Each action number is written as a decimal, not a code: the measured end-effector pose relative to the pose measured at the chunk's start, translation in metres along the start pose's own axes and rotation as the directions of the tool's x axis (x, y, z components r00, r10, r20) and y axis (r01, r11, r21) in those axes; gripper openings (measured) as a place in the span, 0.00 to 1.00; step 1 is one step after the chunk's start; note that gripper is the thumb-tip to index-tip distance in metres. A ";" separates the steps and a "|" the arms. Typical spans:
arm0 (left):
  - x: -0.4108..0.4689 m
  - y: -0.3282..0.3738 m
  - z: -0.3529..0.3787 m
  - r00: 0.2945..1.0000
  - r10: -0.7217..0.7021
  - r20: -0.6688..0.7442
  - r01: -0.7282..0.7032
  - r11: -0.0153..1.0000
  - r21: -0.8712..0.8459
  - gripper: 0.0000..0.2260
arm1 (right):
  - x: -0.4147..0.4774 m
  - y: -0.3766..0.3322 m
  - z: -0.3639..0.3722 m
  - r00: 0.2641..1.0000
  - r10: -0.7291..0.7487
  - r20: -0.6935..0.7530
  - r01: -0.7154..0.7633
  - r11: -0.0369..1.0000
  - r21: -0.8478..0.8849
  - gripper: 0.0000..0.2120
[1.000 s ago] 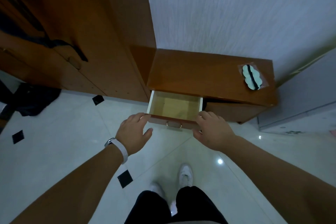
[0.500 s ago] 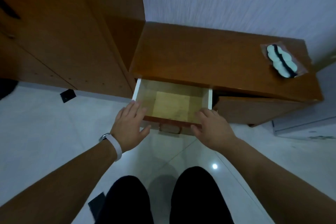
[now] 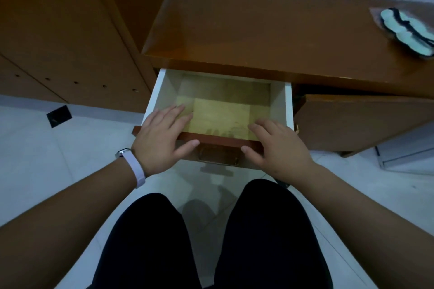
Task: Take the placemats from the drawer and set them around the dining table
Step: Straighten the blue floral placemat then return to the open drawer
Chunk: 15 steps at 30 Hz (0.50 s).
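Observation:
A drawer (image 3: 162, 87) with white side walls and a red-brown front stands pulled out of a low wooden cabinet (image 3: 246, 30). Something flat and yellowish (image 3: 220, 112) lies on its bottom; I cannot tell whether it is a placemat or the bare drawer floor. My left hand (image 3: 162, 138), with a pale wristband, rests over the front left corner, fingers spread and reaching inside. My right hand (image 3: 277, 145) lies over the front right edge, fingers apart. Neither hand holds anything. A metal handle (image 3: 218, 159) shows below the drawer front.
A tall wooden wardrobe (image 3: 65, 30) stands at the left. A clear packet with pale round items (image 3: 404, 30) lies on the cabinet top at the far right. A cabinet door (image 3: 364, 122) right of the drawer stands ajar. White tiled floor lies below, my dark trousered knees in front.
I have come closer and lower to the drawer. Both hands have moved forward from just before the drawer front onto its front edge, fingers now over the inside.

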<state>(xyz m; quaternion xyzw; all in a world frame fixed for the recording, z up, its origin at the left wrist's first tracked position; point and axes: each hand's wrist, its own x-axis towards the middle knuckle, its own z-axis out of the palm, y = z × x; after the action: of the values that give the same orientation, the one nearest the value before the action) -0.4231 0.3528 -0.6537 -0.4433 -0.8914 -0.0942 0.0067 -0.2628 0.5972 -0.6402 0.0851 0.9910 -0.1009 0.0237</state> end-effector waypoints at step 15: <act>0.032 -0.005 0.004 0.997 -0.012 -0.078 0.018 0.996 0.082 0.37 | 0.031 0.014 -0.001 0.996 -0.039 -0.079 0.024 0.985 -0.173 0.36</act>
<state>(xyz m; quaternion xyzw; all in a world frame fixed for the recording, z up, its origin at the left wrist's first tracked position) -0.4468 0.3760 -0.6558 -0.4321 -0.8968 -0.0745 0.0589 -0.2905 0.6165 -0.6438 0.0711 0.9973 -0.0120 -0.0114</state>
